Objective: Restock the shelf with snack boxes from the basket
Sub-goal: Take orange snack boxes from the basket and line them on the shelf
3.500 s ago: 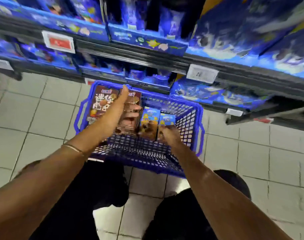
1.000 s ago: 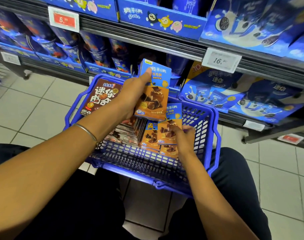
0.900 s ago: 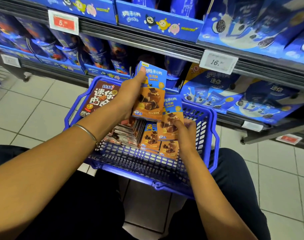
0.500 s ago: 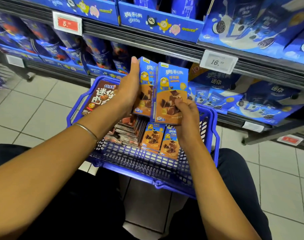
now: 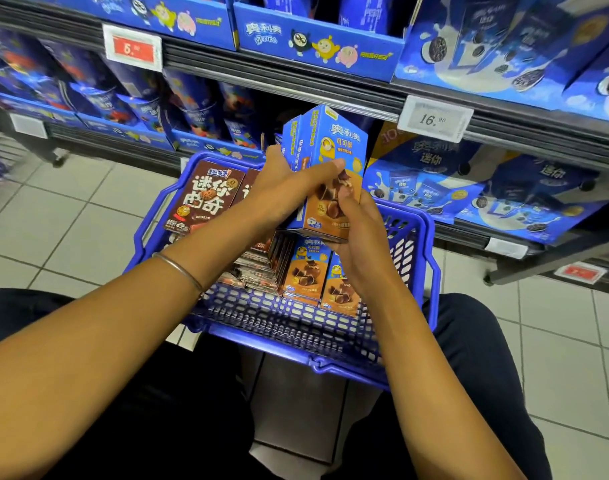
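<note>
Dark-trousered knees (image 5: 486, 341) are seen nearest, with the blue basket (image 5: 331, 367) set between them; what it rests on can't be told. A thin bangle (image 5: 178, 268) is worn on the left wrist. Inside the basket, two blue-and-orange snack boxes (image 5: 305, 271) are stood upright at the right, a stack of flat brown packs (image 5: 261, 268) is leaned just beside them, and brown boxes (image 5: 206, 195) are stood against the far left wall. Above the basket, a held pair (image 5: 334, 147) of the same blue-and-orange boxes is kept pressed together, upright with a slight tilt. The left hand (image 5: 282, 192) is wrapped on the pair from the left, thumb laid across the front face. The right hand (image 5: 360, 244) is closed on the lower right corner from below, thumb on the front. The pair is held clear of the basket contents, in front of the shelf (image 5: 296, 84), which is stocked with blue packs. Price tags are clipped to the upper rail: a red tag (image 5: 133, 48) at left, a white 16.90 tag (image 5: 434, 119) at right
</note>
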Demonstrator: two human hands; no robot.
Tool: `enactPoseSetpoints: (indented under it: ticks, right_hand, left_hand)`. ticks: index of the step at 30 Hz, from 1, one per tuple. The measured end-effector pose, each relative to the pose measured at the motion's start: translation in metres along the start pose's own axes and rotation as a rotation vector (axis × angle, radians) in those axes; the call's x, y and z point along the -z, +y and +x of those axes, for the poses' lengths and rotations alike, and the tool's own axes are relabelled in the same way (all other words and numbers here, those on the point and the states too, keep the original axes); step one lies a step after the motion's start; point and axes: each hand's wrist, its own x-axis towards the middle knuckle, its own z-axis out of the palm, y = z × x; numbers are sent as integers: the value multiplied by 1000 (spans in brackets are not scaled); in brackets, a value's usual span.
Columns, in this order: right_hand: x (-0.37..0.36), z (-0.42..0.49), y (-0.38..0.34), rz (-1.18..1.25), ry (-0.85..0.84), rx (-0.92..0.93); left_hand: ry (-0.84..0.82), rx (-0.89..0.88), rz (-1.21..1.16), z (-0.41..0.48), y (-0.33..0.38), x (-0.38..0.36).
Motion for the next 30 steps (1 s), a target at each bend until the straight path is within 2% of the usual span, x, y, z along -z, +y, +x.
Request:
enactPoseSetpoints:
  ticks: [2,4,7,11,13,15,19,23,27,30]
  right_hand:
    - [7,6,8,0,0,-10]
    - [17,17,29,-52,88,-53]
    - [37,37,79,-368,286,-235]
    - [55,57,140,-766,191,-569]
    - [53,61,155,-1003,101,-640]
    - [45,60,164,-1148,82,-619]
    - [36,65,179,-977,232,-541]
    - [36,62,179,-845,314,-499]
    - [42,49,162,-792,346,-289]
    - [42,32,143,-649,421,-100]
  left_hand:
    - [15,9,-11,-1,2,3]
    - [18,15,-36,0,4,7]
    - [11,16,-70,-1,0,12]
    - [-4,27,-73,-1,-4,14]
    - [-6,36,-81,-1,-6,15]
    - [8,48,-91,0,-7,17]
    - [32,60,-137,4,-9,21]
    - [17,70,-127,7,-10,23]
    - [-5,81,-130,10,-12,24]
    - [14,85,-114,14,-10,25]
